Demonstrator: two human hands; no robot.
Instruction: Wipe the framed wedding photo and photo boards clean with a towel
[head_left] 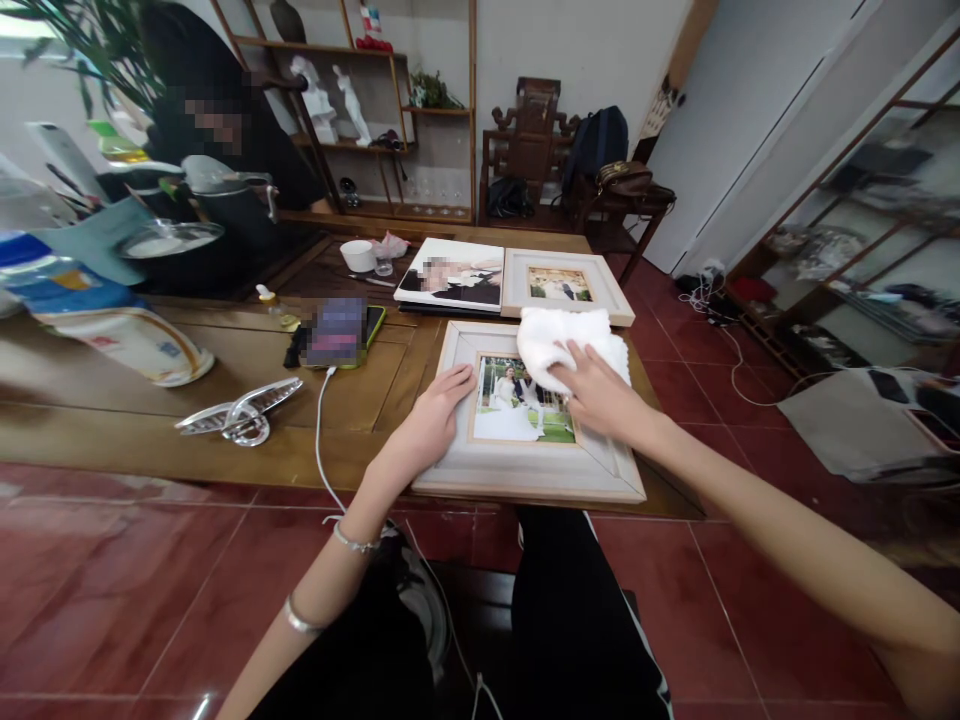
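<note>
A white-framed wedding photo (525, 470) lies flat at the near edge of a low wooden table (225, 370). My left hand (435, 415) rests flat on the frame's left side, fingers stretched out and touching the picture's edge. My right hand (600, 395) presses a white cloth (562, 340) onto the upper right part of the picture glass, fingers closed over the cloth. A second white frame (566, 285) and an unframed photo print (454, 275) lie just beyond.
A phone (341, 335) on a white cable, a metal leaf-shaped dish (240, 410), a white cup (358, 255) and a packet (112, 320) sit on the table. Another person sits at the far left. Red tile floor, shelves and a carved chair surround it.
</note>
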